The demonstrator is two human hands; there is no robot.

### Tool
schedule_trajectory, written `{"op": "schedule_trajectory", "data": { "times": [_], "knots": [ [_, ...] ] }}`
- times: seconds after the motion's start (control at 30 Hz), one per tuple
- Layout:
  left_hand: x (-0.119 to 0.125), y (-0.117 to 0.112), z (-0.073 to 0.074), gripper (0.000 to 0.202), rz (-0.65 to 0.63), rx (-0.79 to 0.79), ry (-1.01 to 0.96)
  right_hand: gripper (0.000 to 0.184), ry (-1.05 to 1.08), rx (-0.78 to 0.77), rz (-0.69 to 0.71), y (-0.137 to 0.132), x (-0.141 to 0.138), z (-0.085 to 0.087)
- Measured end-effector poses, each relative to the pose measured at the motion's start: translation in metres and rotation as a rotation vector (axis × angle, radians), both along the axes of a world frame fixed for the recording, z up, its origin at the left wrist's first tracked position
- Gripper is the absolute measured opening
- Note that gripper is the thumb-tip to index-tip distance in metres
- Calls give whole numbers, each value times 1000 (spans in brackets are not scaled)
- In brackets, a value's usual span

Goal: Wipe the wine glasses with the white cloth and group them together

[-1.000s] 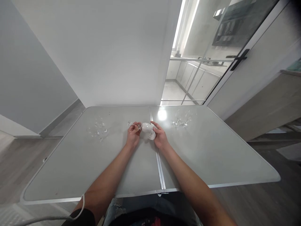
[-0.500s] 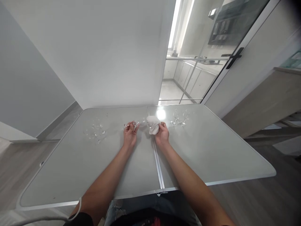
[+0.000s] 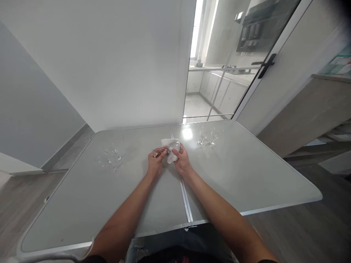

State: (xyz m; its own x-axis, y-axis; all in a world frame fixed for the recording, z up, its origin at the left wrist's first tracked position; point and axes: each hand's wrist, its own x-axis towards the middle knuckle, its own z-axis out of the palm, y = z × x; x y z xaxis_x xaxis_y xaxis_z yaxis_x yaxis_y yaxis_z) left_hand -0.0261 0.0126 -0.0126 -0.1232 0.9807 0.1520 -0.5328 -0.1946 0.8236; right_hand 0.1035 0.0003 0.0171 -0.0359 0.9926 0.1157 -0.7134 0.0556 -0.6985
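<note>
My left hand point(image 3: 155, 162) pinches the stem of a clear wine glass point(image 3: 168, 149) held sideways just above the grey table point(image 3: 82, 204). My right hand point(image 3: 181, 160) is closed on a white cloth point(image 3: 170, 155) that wraps under and around the glass's bowl. Both hands meet near the table's centre seam, toward its far side.
Several clear glasses point(image 3: 109, 160) stand in a cluster at the far left of the table. Two more wine glasses point(image 3: 207, 138) stand upright at the far right. A white wall panel rises behind the table; a glass door with a black handle point(image 3: 264, 65) is at the right.
The right hand lifted the cloth off the glass half a second ago, and now has brought it back around the bowl. The left hand kept hold of the stem throughout.
</note>
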Motion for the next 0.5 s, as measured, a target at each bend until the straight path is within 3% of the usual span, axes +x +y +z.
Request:
{"op": "schedule_trajectory", "data": {
  "times": [0.13,0.23,0.37,0.5],
  "knots": [
    [-1,-9,10,56,-357,-34,129,33,69,-11,-126,11,21,1],
    [-7,-13,19,65,-648,-51,98,27,72,-19,-115,19,42,2],
    [-16,-10,20,70,-773,-95,-13,34,-1,32,-9,18,51,3],
    [-13,-10,15,51,-851,-143,161,48,-173,79,204,11,42,6]
  ]
}}
